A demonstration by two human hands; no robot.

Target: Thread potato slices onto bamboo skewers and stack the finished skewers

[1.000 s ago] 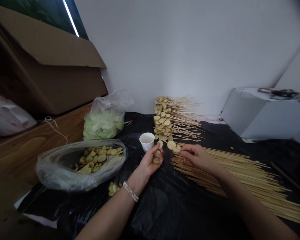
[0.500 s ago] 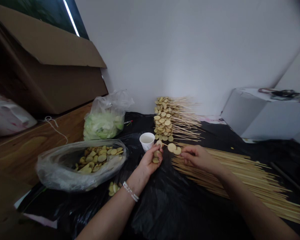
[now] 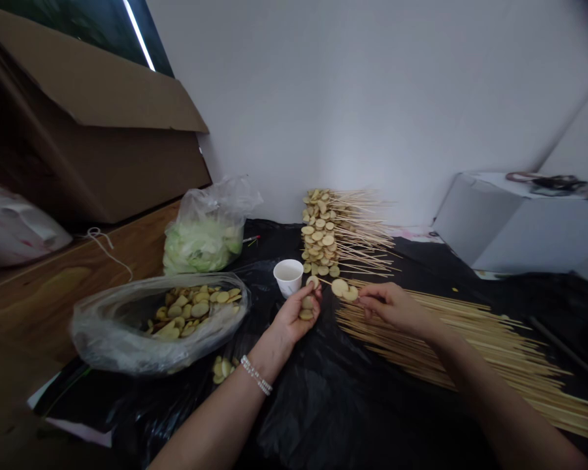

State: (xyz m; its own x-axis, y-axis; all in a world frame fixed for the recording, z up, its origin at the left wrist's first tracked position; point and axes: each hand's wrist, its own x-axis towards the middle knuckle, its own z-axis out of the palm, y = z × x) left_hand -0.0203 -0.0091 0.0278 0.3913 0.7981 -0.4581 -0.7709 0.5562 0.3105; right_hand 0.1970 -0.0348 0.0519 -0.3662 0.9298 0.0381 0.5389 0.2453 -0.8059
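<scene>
My left hand (image 3: pixel 298 313) is closed around several pale round slices, with one slice (image 3: pixel 313 282) pinched at its fingertips. A thin stick runs from that slice toward my right hand (image 3: pixel 379 305), whose fingers pinch it beside two threaded slices (image 3: pixel 344 289). Just behind my left hand stands a white paper cup (image 3: pixel 289 275). Under and beyond my right hand lies a wide spread of bare wooden sticks (image 3: pixel 470 339). Behind both hands, finished-looking skewers of slices (image 3: pixel 318 238) are stacked, their sticks pointing right.
An open plastic bag (image 3: pixel 93 336) of slices lies at left, with a few loose slices (image 3: pixel 222 369) near my wrist. Behind it are a bag of green leaves (image 3: pixel 203 241) and a cardboard box (image 3: pixel 127 163). A white box (image 3: pixel 529 225) stands at right.
My right hand and the two threaded slices have shifted slightly right, widening the gap from my left hand. The slice at my left fingertips has moved very little.
</scene>
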